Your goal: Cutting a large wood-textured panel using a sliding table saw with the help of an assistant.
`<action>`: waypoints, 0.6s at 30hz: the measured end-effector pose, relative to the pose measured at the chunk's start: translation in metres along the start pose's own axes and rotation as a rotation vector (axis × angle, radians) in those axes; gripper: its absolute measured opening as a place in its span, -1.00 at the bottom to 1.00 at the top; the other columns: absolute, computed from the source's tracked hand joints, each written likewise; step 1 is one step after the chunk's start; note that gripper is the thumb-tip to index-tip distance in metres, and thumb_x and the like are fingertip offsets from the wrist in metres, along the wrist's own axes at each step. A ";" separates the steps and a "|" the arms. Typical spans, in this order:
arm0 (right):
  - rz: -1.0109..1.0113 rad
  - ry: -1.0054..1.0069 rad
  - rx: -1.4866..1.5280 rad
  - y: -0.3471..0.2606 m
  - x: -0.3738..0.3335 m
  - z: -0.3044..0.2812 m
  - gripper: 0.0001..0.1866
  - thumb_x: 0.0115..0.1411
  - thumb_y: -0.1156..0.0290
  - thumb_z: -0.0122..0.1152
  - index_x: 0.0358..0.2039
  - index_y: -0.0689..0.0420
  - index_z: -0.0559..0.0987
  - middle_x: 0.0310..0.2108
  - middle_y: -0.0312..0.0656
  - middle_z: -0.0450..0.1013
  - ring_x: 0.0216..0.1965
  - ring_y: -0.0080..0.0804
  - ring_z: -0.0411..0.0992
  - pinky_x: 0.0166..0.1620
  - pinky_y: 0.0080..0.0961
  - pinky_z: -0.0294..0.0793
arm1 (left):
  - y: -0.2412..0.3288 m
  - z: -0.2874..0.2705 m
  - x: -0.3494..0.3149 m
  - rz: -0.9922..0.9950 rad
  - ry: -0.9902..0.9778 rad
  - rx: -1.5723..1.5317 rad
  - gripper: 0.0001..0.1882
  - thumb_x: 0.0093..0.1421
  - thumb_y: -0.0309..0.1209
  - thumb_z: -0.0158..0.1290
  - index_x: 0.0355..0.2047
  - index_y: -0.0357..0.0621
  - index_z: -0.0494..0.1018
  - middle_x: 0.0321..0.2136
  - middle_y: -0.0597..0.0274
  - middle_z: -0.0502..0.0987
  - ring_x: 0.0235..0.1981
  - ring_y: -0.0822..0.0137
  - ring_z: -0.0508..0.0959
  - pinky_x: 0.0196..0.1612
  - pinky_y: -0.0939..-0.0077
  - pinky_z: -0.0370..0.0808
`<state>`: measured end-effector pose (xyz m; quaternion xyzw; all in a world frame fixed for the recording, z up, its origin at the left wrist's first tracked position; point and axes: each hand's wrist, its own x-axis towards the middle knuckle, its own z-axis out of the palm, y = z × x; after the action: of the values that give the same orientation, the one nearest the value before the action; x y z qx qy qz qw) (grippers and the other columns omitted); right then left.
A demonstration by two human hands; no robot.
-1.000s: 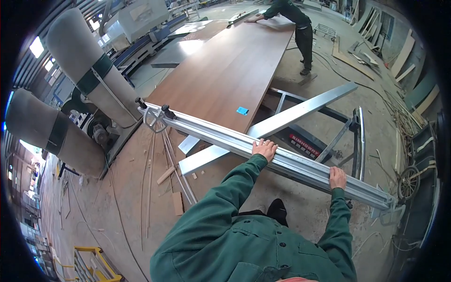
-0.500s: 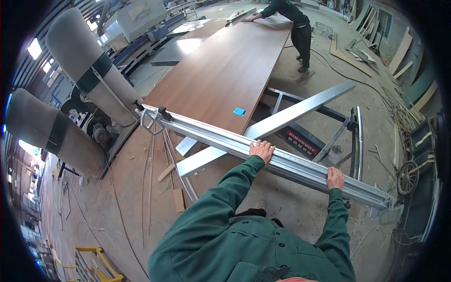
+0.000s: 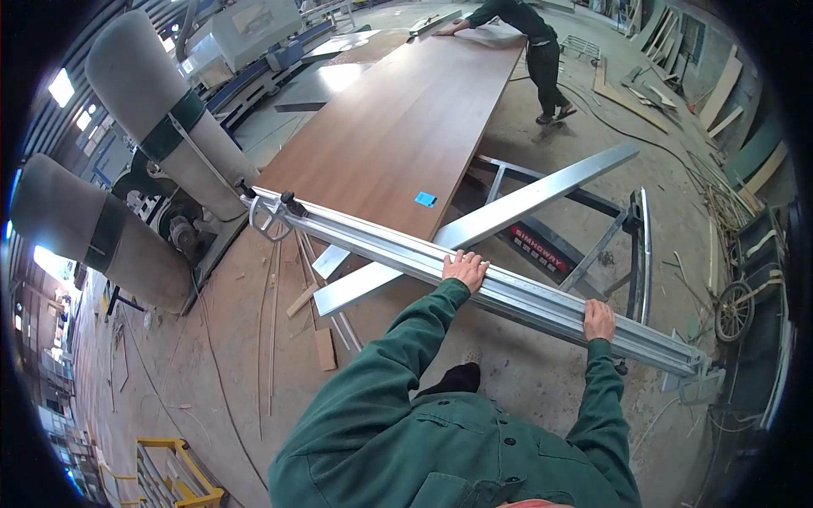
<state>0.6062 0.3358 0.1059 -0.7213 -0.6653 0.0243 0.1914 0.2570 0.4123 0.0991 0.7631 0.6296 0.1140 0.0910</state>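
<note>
Long brown wood-grain panel (image 3: pixel 406 127) lying flat on a grey metal saw carriage frame (image 3: pixel 593 245), reaching from the near rail to the far end of the bench. Small blue tag (image 3: pixel 425 199) stuck on the panel close to its near edge. Long aluminium fence rail (image 3: pixel 373 241) across the near end of the panel, with a clamp handle (image 3: pixel 269 212) at its left tip. Second aluminium beam (image 3: pixel 525 203) angled beneath, running from the floor up past the panel's right edge. Dusty concrete floor (image 3: pixel 254 356) below, strewn with thin wood strips (image 3: pixel 275 296) and short offcut blocks (image 3: pixel 324 347). More boards (image 3: pixel 627 93) scattered on the floor far right.
</note>
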 end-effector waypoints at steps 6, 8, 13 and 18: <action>-0.010 0.056 0.017 -0.004 -0.039 0.004 -0.69 0.19 0.16 -0.17 -0.40 0.10 0.48 -0.31 -0.16 0.42 -0.17 -0.18 0.32 -0.03 -0.27 0.21 | -0.006 0.002 -0.038 0.009 0.015 0.000 -0.61 0.23 -0.06 -0.33 -0.17 0.00 0.36 -0.06 0.28 0.38 0.06 0.14 0.26 0.02 -0.06 0.10; -0.015 0.050 0.018 -0.006 -0.053 0.003 -0.68 0.19 0.16 -0.17 -0.39 0.10 0.48 -0.31 -0.16 0.42 -0.16 -0.18 0.32 -0.03 -0.27 0.21 | -0.007 0.002 -0.053 0.005 0.019 -0.006 -0.61 0.23 -0.06 -0.32 -0.18 0.00 0.36 -0.07 0.28 0.39 0.06 0.15 0.26 0.02 -0.06 0.10; -0.021 0.068 0.023 -0.012 -0.087 -0.003 -0.68 0.19 0.16 -0.17 -0.38 0.10 0.48 -0.30 -0.15 0.42 -0.15 -0.18 0.32 -0.03 -0.27 0.20 | -0.008 0.001 -0.092 0.007 0.063 -0.002 -0.62 0.23 -0.06 -0.31 -0.19 0.01 0.37 -0.08 0.29 0.39 0.05 0.15 0.26 0.01 -0.04 0.11; -0.010 0.047 0.027 -0.018 -0.126 -0.007 -0.68 0.19 0.16 -0.17 -0.37 0.10 0.49 -0.30 -0.15 0.42 -0.14 -0.18 0.32 -0.02 -0.27 0.20 | -0.011 0.004 -0.130 0.023 0.091 0.009 -0.63 0.22 -0.07 -0.30 -0.20 0.01 0.37 -0.09 0.28 0.39 0.04 0.16 0.27 0.01 -0.02 0.13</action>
<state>0.5770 0.2132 0.0901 -0.7155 -0.6640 0.0155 0.2168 0.2246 0.2863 0.0844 0.7647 0.6249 0.1466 0.0577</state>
